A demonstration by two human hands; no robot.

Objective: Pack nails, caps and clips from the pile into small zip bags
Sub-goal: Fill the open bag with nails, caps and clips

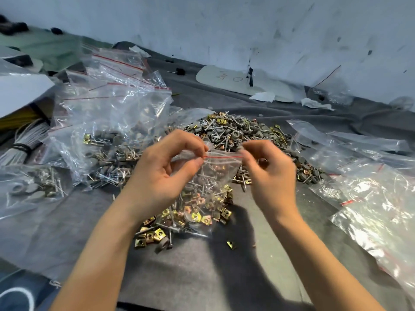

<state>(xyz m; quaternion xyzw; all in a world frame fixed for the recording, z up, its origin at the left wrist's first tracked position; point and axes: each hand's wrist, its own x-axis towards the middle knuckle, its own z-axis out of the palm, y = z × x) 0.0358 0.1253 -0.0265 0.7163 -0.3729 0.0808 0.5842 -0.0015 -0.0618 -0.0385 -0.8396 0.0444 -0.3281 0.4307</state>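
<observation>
Partly filled zip bag [208, 187] hangs just before the pile [242, 131] at the middle of the grey cloth [269, 254], its red seal line [222, 156] lying crosswise between left hand [161, 173] and right hand [267, 173], each grip pinching one end.

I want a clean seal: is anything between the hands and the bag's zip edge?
Nothing visible. The left hand and right hand pinch the zip bag directly at its red strip, contents sagging well below.
</observation>
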